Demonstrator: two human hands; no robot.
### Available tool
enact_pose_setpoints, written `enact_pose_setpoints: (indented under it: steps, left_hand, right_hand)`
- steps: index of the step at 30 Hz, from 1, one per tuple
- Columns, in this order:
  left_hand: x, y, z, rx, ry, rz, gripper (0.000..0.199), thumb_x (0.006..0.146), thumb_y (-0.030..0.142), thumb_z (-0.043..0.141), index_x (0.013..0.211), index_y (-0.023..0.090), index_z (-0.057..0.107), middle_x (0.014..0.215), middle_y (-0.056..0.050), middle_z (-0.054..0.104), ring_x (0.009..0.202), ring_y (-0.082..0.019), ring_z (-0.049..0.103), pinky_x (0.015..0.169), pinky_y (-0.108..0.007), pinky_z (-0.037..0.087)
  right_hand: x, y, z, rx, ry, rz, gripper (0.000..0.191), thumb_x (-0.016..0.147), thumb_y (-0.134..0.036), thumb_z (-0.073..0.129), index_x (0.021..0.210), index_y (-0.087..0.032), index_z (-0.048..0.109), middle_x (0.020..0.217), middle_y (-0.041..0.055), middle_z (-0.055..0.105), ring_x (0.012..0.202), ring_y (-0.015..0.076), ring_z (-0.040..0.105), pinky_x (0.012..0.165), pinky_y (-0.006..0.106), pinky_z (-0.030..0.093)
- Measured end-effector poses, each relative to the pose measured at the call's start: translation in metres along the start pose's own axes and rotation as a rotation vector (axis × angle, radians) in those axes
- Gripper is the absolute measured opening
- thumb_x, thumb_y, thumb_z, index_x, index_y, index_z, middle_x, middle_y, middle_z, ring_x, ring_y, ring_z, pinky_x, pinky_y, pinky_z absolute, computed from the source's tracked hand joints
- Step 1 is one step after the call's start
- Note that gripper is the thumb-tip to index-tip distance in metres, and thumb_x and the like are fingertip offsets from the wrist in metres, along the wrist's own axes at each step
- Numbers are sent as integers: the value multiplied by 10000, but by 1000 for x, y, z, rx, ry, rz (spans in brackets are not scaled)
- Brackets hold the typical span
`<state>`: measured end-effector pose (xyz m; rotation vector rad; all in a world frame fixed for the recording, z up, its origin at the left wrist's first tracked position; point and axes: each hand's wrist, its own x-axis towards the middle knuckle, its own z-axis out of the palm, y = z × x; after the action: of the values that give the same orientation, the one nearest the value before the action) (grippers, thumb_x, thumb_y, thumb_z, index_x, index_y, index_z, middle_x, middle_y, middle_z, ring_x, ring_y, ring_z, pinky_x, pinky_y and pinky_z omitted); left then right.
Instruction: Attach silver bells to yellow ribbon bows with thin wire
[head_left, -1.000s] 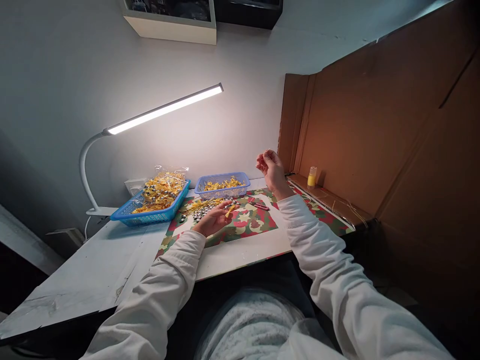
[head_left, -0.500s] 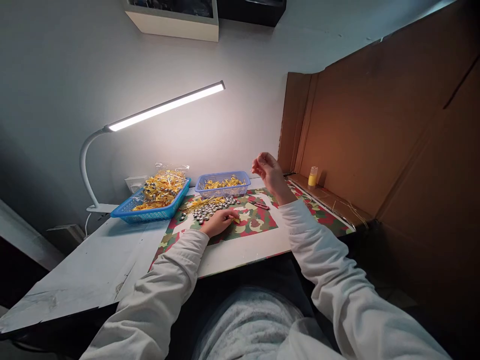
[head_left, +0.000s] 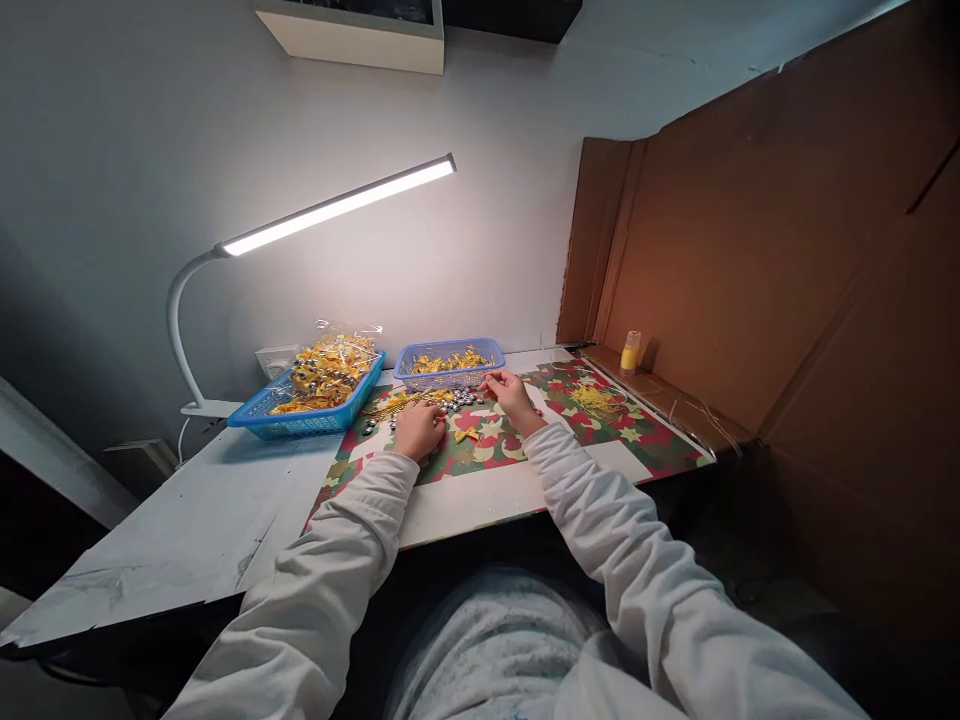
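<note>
- While the left hand (head_left: 420, 430) overlaps silver beads (head_left: 469, 398), its grip is hidden.
- Between the separated hands, the yellow bow (head_left: 466, 435) now lies released, seemingly freeing the left.
- Right hand (head_left: 510, 394), now lowered, seems pinched; contents unclear.

Wrinkled off-white sleeves (head_left: 319, 585) are worn with a mottled pale-grey garment (head_left: 495, 640).

The white table (head_left: 187, 530) is carrying a blue basket (head_left: 315, 426) and a lamp base (head_left: 214, 409) toward its left, a periwinkle basket (head_left: 442, 381) along the back, and a camouflage-patterned sheet (head_left: 664, 440) on which silver pieces (head_left: 466, 397), a yellow bow (head_left: 466, 435) and loose yellow strands (head_left: 595, 402) are lying.
</note>
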<state>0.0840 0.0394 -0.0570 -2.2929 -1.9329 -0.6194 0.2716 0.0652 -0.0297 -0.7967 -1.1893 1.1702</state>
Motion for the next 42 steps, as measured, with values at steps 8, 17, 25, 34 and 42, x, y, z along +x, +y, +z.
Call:
enact_pose_setpoints:
  steps: [8,17,25,34,42]
  left_hand:
    - [1,-5,-5,101,106,-146,295,776,272,561,983,189,752,1068,-168,667,1067,-365,542,846,-439,400]
    - [7,-9,-1,17,72,-147,210,777,292,600,845,227,788,874,-149,734,994,-370,575,824,-446,379]
    - [6,-2,-2,-900,82,-143,494,716,548,670,1016,164,752,976,-108,755,940,-281,643,837,-371,474]
    - [5,5,-4,-1142,58,-146,619,552,609,782,975,159,737,1053,-119,736,1009,-289,641,900,-402,489]
    - [5,5,0,-1205,37,-91,601,525,542,827,974,163,698,993,-109,736,953,-253,663,876,-404,509]
  right_hand:
    - [3,22,-8,-252,37,-46,161,818,-337,512,734,-208,468,553,-65,482,478,94,436,485,225,354]
    - [-11,32,-2,-503,-132,-147,100,836,-258,453,747,-215,464,577,-51,466,527,120,412,507,237,303]
    - [-18,36,2,-604,-250,-295,106,858,-230,451,764,-205,494,648,-28,524,597,136,459,599,260,339]
    - [-16,40,2,-587,-266,-316,140,867,-291,458,801,-192,531,700,-11,574,618,139,501,596,255,363]
    - [-18,40,2,-578,-251,-294,169,870,-318,477,769,-194,530,649,-18,559,601,137,498,591,253,363]
